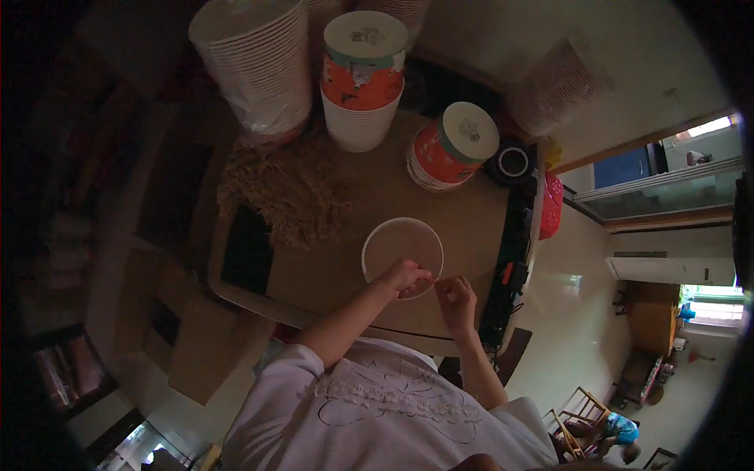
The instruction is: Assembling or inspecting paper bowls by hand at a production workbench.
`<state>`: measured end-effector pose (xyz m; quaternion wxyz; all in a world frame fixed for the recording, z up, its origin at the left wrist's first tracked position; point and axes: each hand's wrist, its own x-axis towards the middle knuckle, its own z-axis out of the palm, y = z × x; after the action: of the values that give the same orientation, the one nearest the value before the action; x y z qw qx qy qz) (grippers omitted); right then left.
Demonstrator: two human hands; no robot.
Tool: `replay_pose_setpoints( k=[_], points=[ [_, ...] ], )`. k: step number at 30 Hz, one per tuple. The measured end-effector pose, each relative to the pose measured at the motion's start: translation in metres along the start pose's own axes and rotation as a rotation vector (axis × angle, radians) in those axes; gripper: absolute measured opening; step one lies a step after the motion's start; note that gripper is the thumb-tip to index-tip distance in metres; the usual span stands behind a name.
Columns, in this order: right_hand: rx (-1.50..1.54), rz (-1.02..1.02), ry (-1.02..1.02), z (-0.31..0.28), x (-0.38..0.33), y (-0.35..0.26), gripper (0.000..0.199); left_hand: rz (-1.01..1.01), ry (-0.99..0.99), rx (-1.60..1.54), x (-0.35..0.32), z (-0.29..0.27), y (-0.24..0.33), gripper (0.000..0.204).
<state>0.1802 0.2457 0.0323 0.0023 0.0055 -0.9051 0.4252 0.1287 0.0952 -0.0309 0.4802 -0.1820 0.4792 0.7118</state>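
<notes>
A round white paper tub (402,239) stands on the brown tabletop (330,282) in front of me, with its pale rim showing. My left hand (407,278) is closed over the tub's near edge, fingers curled together. Just to the right, beside the rim, my right hand (456,297) pinches with thumb and fingers close to the left fingertips. What the fingers hold, if anything, is too small and dim to name. Farther left lies a heap of tangled brown strands (290,192).
Two short stacks of upturned orange-and-white tubs (363,82) (454,145) stand at the back. A tall plastic-wrapped stack of white tubs (259,71) rises back left. A black round device (514,162) and cables line the right edge. A seated person (620,430) is far right.
</notes>
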Motion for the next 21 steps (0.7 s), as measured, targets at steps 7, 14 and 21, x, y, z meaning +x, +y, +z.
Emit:
replay_pose_setpoints(
  k=[7, 14, 21],
  points=[
    [0.019, 0.086, -0.037, 0.007, 0.007, -0.007, 0.006, 0.125, 0.141, -0.004, 0.004, 0.003, -0.003, 0.017],
    [-0.017, 0.029, -0.028, 0.01, 0.008, -0.005, 0.004, 0.118, 0.115, 0.231, -0.006, -0.001, 0.004, 0.019],
    [-0.042, -0.036, -0.052, 0.009, 0.01, -0.005, 0.007, 0.171, 0.004, 0.162, 0.011, 0.002, 0.001, 0.022]
  ],
)
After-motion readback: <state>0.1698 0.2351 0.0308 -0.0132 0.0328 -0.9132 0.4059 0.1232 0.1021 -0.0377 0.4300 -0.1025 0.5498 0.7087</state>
